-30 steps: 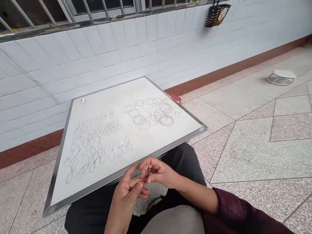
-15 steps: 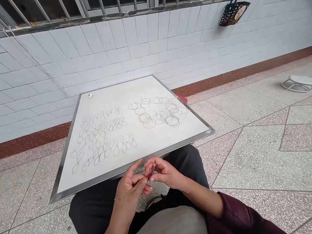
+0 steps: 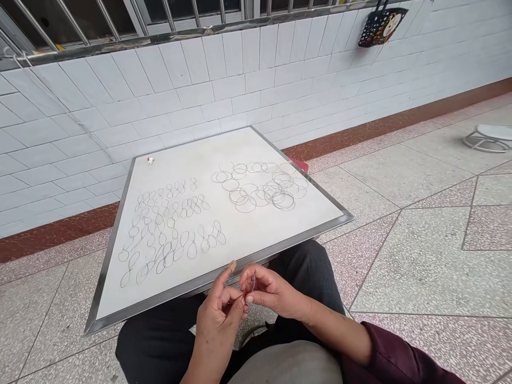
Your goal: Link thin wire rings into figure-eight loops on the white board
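Observation:
A thin wire loop (image 3: 254, 279) is held between my two hands, just off the near edge of the white table (image 3: 192, 144). My left hand (image 3: 221, 314) pinches it between thumb and finger, with the index finger raised. Fingers of my right hand (image 3: 269, 288) curl around the upper part of the loop, the thumb meeting the left fingertips. Much of the wire is hidden by the fingers. On the table's left half lie several twisted figure-eight wire loops (image 3: 192, 245) in rough rows. Several plain round wire rings (image 3: 283, 201) overlap on the right half.
A small white and red object (image 3: 150, 160) sits near the table's far left corner. The metal table edge (image 3: 160, 301) runs close before my hands. Behind is a white tiled wall (image 3: 224, 96), with a patterned bag (image 3: 382, 26) hanging. A round stool (image 3: 490, 137) stands far right.
Both hands stay together, shifted slightly right and down in the picture. Less of the wire loop shows below the fingers now. The wires on the table lie as before.

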Demonstrator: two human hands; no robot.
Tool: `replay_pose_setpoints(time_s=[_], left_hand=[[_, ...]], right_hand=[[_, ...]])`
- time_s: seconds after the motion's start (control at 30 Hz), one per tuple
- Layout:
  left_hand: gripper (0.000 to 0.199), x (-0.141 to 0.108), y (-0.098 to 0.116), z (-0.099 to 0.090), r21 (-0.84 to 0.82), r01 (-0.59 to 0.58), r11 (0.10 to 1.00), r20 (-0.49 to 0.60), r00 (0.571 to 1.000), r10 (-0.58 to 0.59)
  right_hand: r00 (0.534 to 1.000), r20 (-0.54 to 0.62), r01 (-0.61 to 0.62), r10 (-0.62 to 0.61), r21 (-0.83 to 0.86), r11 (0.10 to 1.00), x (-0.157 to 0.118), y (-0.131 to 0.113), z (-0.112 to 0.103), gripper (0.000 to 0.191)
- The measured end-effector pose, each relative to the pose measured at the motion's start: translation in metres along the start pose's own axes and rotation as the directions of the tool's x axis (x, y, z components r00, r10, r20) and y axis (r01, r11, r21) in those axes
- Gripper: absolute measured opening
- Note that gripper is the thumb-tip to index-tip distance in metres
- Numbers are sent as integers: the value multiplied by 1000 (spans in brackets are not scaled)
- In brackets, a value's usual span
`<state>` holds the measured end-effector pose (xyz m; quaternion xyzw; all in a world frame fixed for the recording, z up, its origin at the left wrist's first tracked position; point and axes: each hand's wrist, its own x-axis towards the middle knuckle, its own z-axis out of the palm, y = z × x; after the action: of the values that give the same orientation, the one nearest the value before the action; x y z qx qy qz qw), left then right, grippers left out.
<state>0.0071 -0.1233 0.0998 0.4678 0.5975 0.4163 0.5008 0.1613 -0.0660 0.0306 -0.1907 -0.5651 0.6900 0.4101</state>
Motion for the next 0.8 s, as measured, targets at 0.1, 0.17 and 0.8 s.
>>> replay_pose_setpoints(time_s=[0.1, 0.17, 0.8], left_hand=[[63, -3, 2, -2, 36, -19, 999, 25, 1000, 18], [64, -4, 3, -4, 59, -28, 998, 44, 999, 25], [66, -11, -6, -12, 153, -27, 988, 52, 998, 19]], right_hand=[[999, 23, -28, 28, 36, 999, -1, 0, 1, 25], [999, 38, -40, 38, 58, 997, -1, -1, 2, 25], [997, 72, -37, 27, 139, 990, -1, -9, 13, 20]])
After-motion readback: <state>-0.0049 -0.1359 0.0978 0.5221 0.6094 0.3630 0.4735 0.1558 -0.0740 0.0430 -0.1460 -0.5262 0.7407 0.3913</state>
